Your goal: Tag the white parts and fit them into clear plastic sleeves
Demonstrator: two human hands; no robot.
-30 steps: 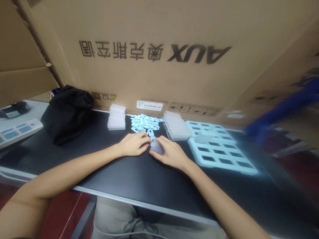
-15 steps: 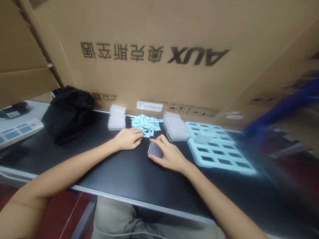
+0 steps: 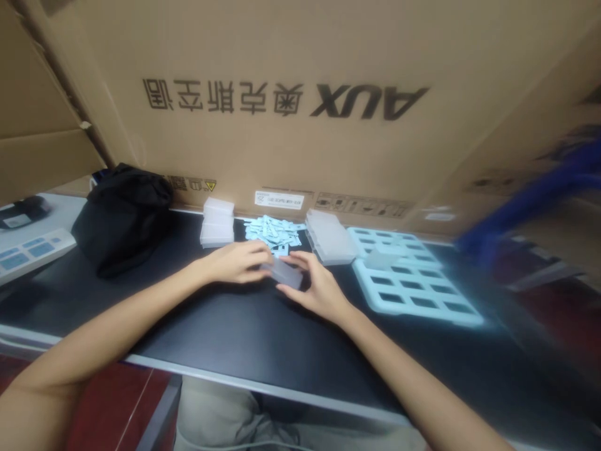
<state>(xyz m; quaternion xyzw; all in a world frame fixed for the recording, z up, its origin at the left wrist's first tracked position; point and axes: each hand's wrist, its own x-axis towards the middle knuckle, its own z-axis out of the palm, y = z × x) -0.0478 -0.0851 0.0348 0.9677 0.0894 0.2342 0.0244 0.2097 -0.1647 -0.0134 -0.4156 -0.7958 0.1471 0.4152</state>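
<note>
Smack in the middle of the frame, just below the pile of light-blue plastic pieces (image 3: 272,230), is the small translucent case (image 3: 287,273) I've got between my hands. Its long axis slants from upper left to lower right as seen here, so one end points at my left grip (image 3: 239,262) and the other runs into the hollow of my right grip (image 3: 323,288). Right one's grasping it, thumb on the near side and fingers on the far side. Left fingers are up against the upper-left end, but honestly can't tell if they're pinching anything, my own knuckles hide it. Neither hand's really nearer, both are right at the case, though the right is wrapped around more of it.

Pieces are closest to my left fingertips. Stacked translucent cases (image 3: 216,232) sit left of the pile, bigger translucent cases (image 3: 331,238) right of it, then a light-blue tray (image 3: 369,293) further right, all on the black surface (image 3: 225,338).
</note>
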